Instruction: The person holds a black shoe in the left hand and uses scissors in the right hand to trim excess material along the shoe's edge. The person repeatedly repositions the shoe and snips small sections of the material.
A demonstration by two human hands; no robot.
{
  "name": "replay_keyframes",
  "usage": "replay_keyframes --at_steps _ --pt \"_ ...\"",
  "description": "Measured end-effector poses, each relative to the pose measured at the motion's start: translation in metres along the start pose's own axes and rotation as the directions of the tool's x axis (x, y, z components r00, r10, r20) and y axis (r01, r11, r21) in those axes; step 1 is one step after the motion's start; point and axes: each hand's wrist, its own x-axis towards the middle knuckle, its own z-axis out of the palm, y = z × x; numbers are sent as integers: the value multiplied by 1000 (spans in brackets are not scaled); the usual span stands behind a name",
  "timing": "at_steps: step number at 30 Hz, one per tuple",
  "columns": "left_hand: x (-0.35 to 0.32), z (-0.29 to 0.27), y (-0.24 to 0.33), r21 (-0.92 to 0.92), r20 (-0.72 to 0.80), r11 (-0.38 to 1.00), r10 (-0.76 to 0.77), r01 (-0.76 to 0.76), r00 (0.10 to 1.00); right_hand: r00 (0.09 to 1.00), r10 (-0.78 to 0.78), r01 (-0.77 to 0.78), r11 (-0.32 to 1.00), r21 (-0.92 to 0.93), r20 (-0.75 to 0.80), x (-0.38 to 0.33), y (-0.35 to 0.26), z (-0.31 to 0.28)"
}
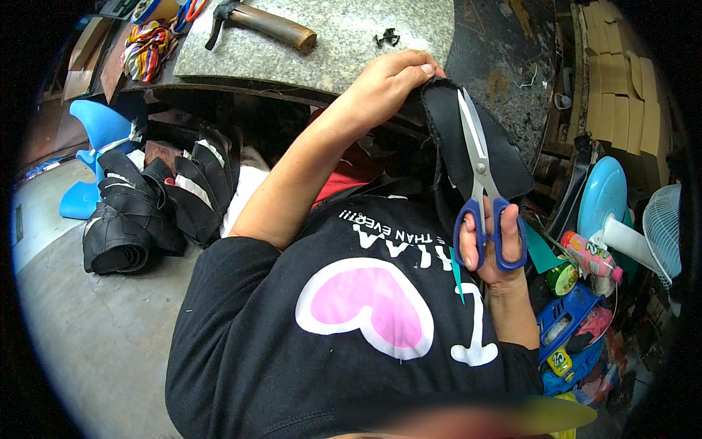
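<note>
My left hand [395, 77] pinches the top edge of a black sheet piece [504, 157], rounded in outline and perhaps leather or rubber, at the near edge of the worktable. Its rim looks rough along the left side. In my right hand [504, 274] are scissors [479, 168] with blue handles, my fingers through the loops. Their silver blades point away from me, slightly apart, and lie over the black piece. Whether they touch its edge I cannot tell. Beyond my left hand, small black scraps [387, 36] rest on a speckled stone slab [336, 62].
A hammer [274, 29] with a wooden handle lies on the slab, a striped cloth [146, 51] left of it. Rolled black pieces [131, 212] and blue fan blades [102, 124] are at left. A blue-and-white fan [603, 190], pink bottle [592, 256] and cardboard [621, 88] crowd the right.
</note>
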Motion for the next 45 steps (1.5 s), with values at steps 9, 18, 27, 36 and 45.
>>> replay_keyframes --at_steps 9,18,27,36,45 --pt "2 -2 0 6 7 1000 -24 24 1000 989 -107 98 991 -91 -100 9 21 12" --pt "-3 7 4 17 8 1000 1 -1 1000 978 -204 185 948 -258 -47 9 14 17" --pt "-5 17 11 32 -32 991 -133 134 991 989 -118 116 993 -35 -88 1 2 11" --pt "-14 6 8 -286 -6 942 -188 178 982 995 -95 94 995 38 37 3 -13 2" --pt "-15 8 6 -285 -28 940 -204 188 979 999 11 -10 999 -34 37 -7 -10 -3"
